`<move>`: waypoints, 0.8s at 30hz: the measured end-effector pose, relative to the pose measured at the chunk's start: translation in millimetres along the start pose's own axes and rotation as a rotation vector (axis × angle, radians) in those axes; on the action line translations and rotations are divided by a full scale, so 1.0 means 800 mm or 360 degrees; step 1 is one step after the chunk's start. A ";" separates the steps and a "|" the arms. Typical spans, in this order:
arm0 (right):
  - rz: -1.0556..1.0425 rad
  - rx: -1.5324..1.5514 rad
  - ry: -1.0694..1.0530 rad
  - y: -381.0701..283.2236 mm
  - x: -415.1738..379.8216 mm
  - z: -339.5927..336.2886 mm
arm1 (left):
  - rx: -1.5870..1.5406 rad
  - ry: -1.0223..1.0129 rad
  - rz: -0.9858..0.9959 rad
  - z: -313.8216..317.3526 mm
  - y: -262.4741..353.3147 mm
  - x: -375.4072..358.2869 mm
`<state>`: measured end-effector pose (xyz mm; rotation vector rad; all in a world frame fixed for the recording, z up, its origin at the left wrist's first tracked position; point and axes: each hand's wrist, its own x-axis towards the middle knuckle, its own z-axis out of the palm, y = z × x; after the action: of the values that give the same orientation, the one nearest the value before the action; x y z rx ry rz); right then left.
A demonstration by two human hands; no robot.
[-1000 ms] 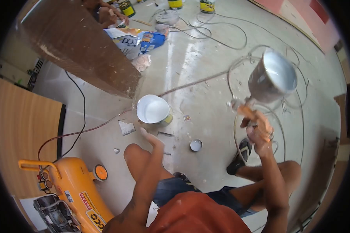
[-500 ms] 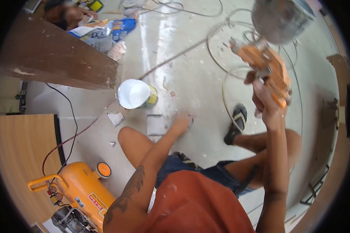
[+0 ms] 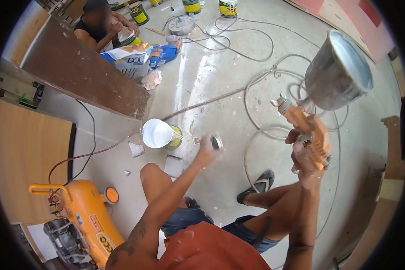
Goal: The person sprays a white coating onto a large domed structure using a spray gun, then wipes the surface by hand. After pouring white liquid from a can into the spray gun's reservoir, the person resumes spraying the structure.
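Observation:
My right hand (image 3: 305,164) grips an orange spray gun (image 3: 314,139) by its handle, fingers at the trigger. On top of the gun sits a grey metal cup (image 3: 330,78), tilted, with its open top showing pale liquid or coating inside. My left hand (image 3: 207,152), slightly blurred, is closed around a small round cap (image 3: 217,142) with a dark face and light rim. Just left of that hand stands a bucket (image 3: 157,134), white inside, with a yellow-green label. A small square card (image 3: 196,140) lies on the floor between them.
An orange air compressor (image 3: 87,211) stands at lower left, with a dark red hose (image 3: 83,156). A brown post (image 3: 83,67) rises beside a blue-white bag (image 3: 139,58). A co-worker (image 3: 94,27) holds a can behind it. Coiled hose (image 3: 247,101) lies across the floor.
The view has tilted up, bringing more cans and the co-worker into sight. My left hand has risen, showing the cap. The spray gun and cup sit lower in view.

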<state>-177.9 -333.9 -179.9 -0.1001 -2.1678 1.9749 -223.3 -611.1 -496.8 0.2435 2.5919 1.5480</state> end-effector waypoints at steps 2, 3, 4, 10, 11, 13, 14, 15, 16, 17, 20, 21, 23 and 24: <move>0.0011 -0.0097 -0.0021 -0.032 0.016 -0.030 | -0.1035 0.0121 -0.0397 -0.061 0.170 0.045; -0.0056 -0.0171 -0.0006 -0.052 0.022 -0.043 | -0.1310 0.0121 -0.0240 -0.090 0.243 0.065; -0.0182 -0.0202 -0.0071 -0.070 0.029 -0.062 | -0.1584 0.0096 -0.0078 -0.117 0.316 0.082; 0.0046 -0.0217 -0.0039 -0.284 0.026 -0.150 | -0.1949 -0.0153 0.0553 -0.208 0.786 0.110; 0.0080 -0.0195 0.0041 -0.320 0.018 -0.158 | -0.1839 -0.0209 0.0538 -0.207 0.844 0.107; 0.0096 -0.0176 0.0148 -0.389 0.009 -0.174 | -0.1619 -0.0410 0.0801 -0.201 0.938 0.113; 0.0104 -0.0193 0.0182 -0.418 0.004 -0.185 | -0.1629 -0.0432 0.0812 -0.194 0.978 0.109; 0.0113 -0.0213 0.0208 -0.451 0.003 -0.196 | -0.1616 -0.0467 0.0845 -0.187 1.017 0.109; 0.0143 -0.0196 0.0230 -0.488 -0.003 -0.202 | -0.1599 -0.0490 0.0895 -0.182 1.052 0.102; 0.0120 -0.0276 0.0293 -0.511 -0.010 -0.207 | -0.1457 -0.0517 0.1033 -0.177 1.075 0.101; 0.0151 -0.0402 0.0302 -0.558 -0.033 -0.225 | -0.1208 -0.0649 0.1155 -0.160 1.138 0.084; 0.0238 -0.0459 0.0308 -0.568 -0.039 -0.233 | -0.1205 -0.0602 0.1166 -0.157 1.149 0.079; 0.0233 -0.0493 0.0322 -0.581 -0.047 -0.244 | -0.0845 -0.0572 0.1335 -0.151 1.162 0.073; 0.0247 -0.0516 0.0378 -0.587 -0.050 -0.246 | -0.0845 -0.0543 0.1337 -0.153 1.172 0.065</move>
<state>-58.0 -197.2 297.7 -0.5382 -2.3546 1.5682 -221.4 -269.4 386.2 1.5070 1.7819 2.0920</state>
